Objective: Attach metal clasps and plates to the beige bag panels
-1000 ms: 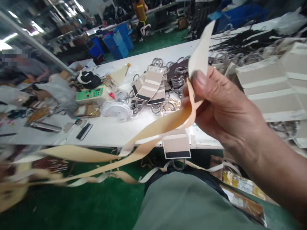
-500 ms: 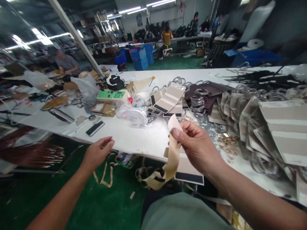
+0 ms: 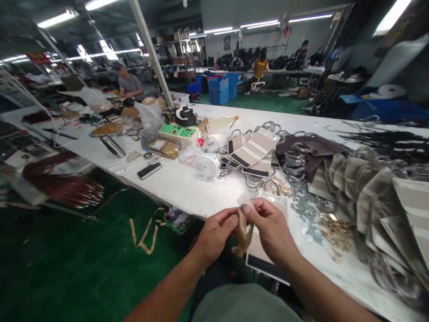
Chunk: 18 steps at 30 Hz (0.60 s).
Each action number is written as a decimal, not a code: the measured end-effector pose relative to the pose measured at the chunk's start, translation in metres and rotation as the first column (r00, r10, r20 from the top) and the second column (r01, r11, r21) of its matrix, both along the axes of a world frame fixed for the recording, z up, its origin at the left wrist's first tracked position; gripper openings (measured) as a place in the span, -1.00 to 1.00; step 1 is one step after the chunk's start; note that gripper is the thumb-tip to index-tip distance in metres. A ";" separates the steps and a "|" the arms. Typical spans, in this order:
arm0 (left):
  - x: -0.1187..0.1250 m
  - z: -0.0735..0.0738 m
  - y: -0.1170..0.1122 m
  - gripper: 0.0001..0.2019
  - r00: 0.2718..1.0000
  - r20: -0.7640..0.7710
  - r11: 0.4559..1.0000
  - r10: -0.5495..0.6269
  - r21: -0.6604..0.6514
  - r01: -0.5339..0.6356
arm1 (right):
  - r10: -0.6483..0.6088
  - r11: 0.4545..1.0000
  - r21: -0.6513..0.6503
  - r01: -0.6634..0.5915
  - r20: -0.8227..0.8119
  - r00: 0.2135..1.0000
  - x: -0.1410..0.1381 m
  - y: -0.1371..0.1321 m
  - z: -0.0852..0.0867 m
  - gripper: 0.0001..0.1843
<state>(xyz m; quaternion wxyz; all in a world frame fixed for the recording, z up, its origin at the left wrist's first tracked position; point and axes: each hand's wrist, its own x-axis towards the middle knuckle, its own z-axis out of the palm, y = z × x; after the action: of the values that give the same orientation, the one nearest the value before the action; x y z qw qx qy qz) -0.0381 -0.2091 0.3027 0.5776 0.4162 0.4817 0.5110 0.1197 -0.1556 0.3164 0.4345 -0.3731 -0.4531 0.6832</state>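
Note:
A tan tape strip (image 3: 244, 230) with a paler end hangs between my hands, above the front edge of the table. My left hand (image 3: 216, 235) pinches it from the left, and my right hand (image 3: 273, 226) grips it from the right between thumb and fingers. Both sets of fingertips nearly meet near its top and hide part of it. Just beneath my right hand, a beige panel with a dark band (image 3: 263, 252) lies at the table edge. Small gold metal pieces (image 3: 335, 230) are scattered to the right of that hand.
The white table (image 3: 181, 183) holds a small white fan (image 3: 206, 166), stacked beige panels (image 3: 256, 150), a green-fronted machine (image 3: 177, 130) and a dark flat piece (image 3: 149, 170). More panels with looped handles (image 3: 372, 183) crowd the right. A tan strip (image 3: 145, 246) lies on the green floor. Other people sit farther back.
My left hand has come right from open air and closed on the tape beside my right hand. The tape now hangs shorter and folded. The view has shifted left and up.

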 end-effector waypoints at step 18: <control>-0.022 -0.040 0.018 -0.57 0.948 -0.305 0.978 0.093 -0.149 -0.144 | 0.067 0.995 0.068 -0.076 0.134 0.989 -0.024 0.010 -0.007 -0.66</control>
<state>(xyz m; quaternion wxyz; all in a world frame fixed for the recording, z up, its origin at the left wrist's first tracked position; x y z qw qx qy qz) -0.0605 -0.1913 0.2626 0.5002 0.4078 0.6286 0.4341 0.0958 -0.1460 0.3095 0.3922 -0.3848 -0.5183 0.6553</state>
